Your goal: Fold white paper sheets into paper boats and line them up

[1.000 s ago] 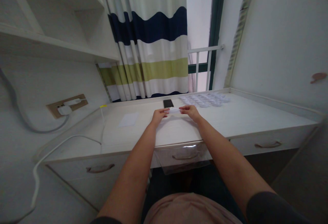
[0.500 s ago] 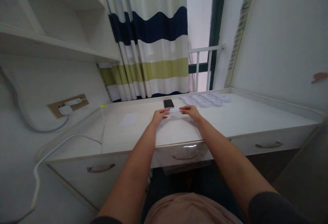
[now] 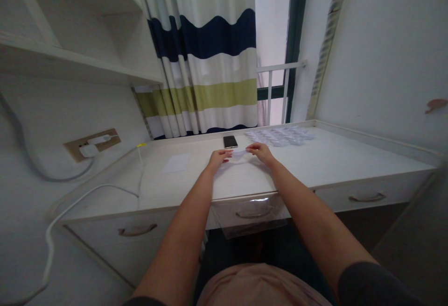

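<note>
Together, the left hand [image 3: 218, 159] and right hand [image 3: 261, 152] pinch opposite ends of a white strip [image 3: 239, 153] between nearly closed fingers [image 3: 226, 153], near a dark phone [image 3: 230, 141] on the worktop [image 3: 245, 180].

Hands [image 3: 218, 159] pinch white strip [image 3: 240, 153] | phone [image 3: 230, 142] beyond | white pieces [image 3: 280, 136] right

A white desk [image 3: 336, 156] with a pale, wood-grained top and a low raised ledge along its back and right; near the back lies a dark phone [image 3: 230, 142]; just right of it, many small white pieces [image 3: 282, 136] spread in rows; further left, a flat white sheet [image 3: 177, 163]; a white cable [image 3: 119, 187] crosses the left end.
</note>
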Tool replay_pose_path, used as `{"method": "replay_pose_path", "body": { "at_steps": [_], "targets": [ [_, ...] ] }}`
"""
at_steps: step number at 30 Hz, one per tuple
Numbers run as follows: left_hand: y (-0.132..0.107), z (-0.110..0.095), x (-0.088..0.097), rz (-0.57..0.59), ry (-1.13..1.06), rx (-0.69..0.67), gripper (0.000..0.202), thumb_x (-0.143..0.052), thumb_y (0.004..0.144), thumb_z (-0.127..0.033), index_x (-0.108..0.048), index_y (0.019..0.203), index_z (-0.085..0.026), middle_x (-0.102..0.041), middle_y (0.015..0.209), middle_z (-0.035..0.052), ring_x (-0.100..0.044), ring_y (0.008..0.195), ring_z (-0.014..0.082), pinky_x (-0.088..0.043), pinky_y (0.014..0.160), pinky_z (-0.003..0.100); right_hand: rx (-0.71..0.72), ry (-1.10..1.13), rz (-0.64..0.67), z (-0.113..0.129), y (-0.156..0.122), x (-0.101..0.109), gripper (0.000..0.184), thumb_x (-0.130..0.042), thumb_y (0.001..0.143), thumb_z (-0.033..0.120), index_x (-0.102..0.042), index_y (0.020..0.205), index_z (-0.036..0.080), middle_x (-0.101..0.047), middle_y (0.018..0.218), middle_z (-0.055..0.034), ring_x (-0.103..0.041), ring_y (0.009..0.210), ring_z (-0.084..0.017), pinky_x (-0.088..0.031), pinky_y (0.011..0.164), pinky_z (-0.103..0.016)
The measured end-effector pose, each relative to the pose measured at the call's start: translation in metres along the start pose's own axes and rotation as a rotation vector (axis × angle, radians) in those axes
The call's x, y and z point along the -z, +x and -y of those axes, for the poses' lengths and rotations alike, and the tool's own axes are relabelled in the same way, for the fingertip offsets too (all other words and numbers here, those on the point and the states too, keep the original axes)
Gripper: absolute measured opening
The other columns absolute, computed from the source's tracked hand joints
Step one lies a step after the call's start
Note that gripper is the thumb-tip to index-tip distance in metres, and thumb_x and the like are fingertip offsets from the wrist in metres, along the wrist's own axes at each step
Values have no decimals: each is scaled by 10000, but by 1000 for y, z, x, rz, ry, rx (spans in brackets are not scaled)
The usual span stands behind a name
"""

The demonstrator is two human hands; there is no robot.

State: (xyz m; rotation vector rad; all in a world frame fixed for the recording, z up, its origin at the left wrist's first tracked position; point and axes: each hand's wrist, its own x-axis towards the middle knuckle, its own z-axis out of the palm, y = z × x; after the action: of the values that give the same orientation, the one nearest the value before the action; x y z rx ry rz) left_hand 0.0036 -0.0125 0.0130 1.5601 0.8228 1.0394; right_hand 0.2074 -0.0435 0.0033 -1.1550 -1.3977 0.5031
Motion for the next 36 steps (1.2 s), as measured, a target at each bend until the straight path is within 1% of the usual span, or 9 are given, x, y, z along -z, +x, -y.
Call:
{"method": "replay_pose_path", "body": {
  "at_steps": [5,8,10,16,21,26,29,32,36],
  "targets": [
    [-1,2,-5,-8,146,-95,250,-611,645,-258,-665,850,-124,-652,831,69,-570,722,137,-432,572,220,-3,62,96,1,-2,-4,166,-628,566,306,-632,641,158,-578,570,7,-485,557,-109,-387,551,-249],
    [0,5,-8,4,296,-144,262,-616,648,-298,-671,821,-110,-646,723,55,-543,618,118,-415,538,215,-8,99,124,4,-3,-6,165,-624,560,310,-613,628,160,-563,566,13,-485,561,-107,-391,548,-244],
    [1,7,-9,21,348,-163,263,-605,661,-320,-677,792,-103,-639,676,49,-527,581,109,-410,536,215,-11,125,132,7,-4,-7,164,-627,559,310,-608,627,162,-562,576,14,-488,568,-105,-394,546,-239],
    [0,5,-11,83,283,-124,225,-596,682,-291,-683,778,-107,-653,705,53,-535,591,106,-417,537,214,-111,174,170,14,-10,-7,226,-660,566,342,-655,713,171,-629,696,-16,-532,639,-120,-420,582,-244],
    [-1,2,-13,108,208,-65,184,-619,669,-249,-685,764,-106,-661,734,63,-551,627,115,-420,541,214,-157,165,179,15,-10,-9,246,-708,514,359,-675,648,156,-641,648,-29,-534,620,-122,-425,606,-256],
    [-3,2,-13,138,154,0,235,-641,655,-308,-675,775,-109,-659,756,73,-578,649,127,-413,533,209,-153,169,170,18,-10,-9,223,-716,501,337,-671,618,152,-629,597,-14,-520,587,-109,-424,602,-250],
    [-3,3,-15,126,177,-14,270,-630,660,-351,-668,764,-105,-641,701,59,-561,599,117,-396,499,202,-143,156,176,19,-12,-10,189,-710,519,313,-667,609,153,-619,578,-5,-512,575,-104,-423,594,-243],
    [-2,4,-18,100,224,-45,271,-633,653,-357,-670,725,-99,-604,601,32,-500,525,95,-377,472,203,-128,148,200,20,-13,-12,170,-704,535,299,-668,614,153,-618,583,-5,-516,582,-107,-425,592,-241],
    [-1,5,-18,84,226,-74,248,-638,644,-336,-677,718,-102,-596,573,23,-474,518,89,-369,474,202,-146,174,207,21,-15,-13,173,-700,546,302,-674,638,158,-626,621,-15,-524,600,-107,-432,577,-229]
  ]
}}
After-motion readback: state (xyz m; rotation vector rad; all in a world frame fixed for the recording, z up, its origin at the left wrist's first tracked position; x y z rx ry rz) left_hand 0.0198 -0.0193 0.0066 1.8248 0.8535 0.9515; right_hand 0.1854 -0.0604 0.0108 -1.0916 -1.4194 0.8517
